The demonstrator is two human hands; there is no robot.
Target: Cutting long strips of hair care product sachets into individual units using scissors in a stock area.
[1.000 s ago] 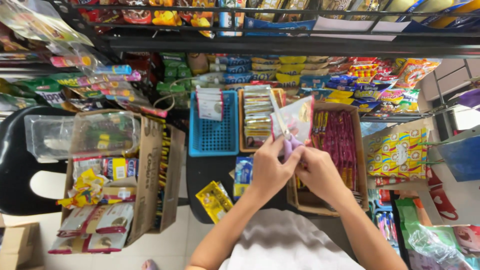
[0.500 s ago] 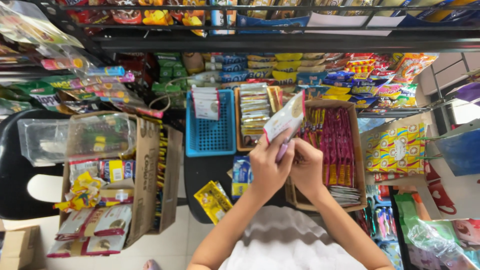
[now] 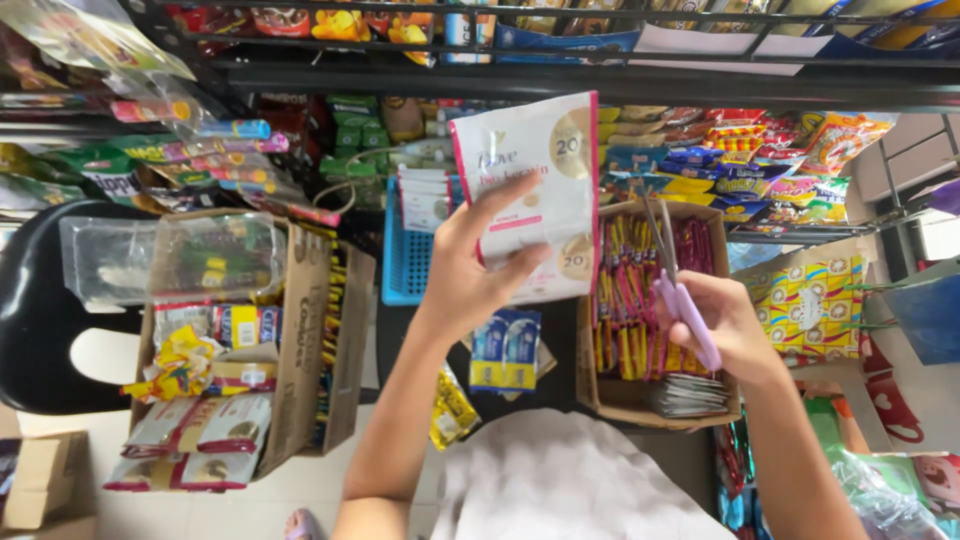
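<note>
My left hand (image 3: pixel 478 265) holds up a white sachet sheet with pink edges (image 3: pixel 535 185) in front of the shelves, thumb and fingers spread across its face. My right hand (image 3: pixel 725 325) is off to the right, gripping purple-handled scissors (image 3: pixel 678 290) whose closed blades point up. The scissors are apart from the sheet. Below both hands sits a cardboard box of red and yellow sachets (image 3: pixel 640 300).
A blue plastic basket (image 3: pixel 405 260) stands behind my left hand. A large cardboard box of packets (image 3: pixel 300 340) and a clear bin (image 3: pixel 165 255) are at the left, beside a black chair (image 3: pixel 40 320). Shelves of snacks (image 3: pixel 700 150) run across the top. Blue sachets (image 3: pixel 505 350) lie below.
My hands have come apart: the left lifted the sachet sheet higher and nearer the camera, the right pulled the scissors away to the right.
</note>
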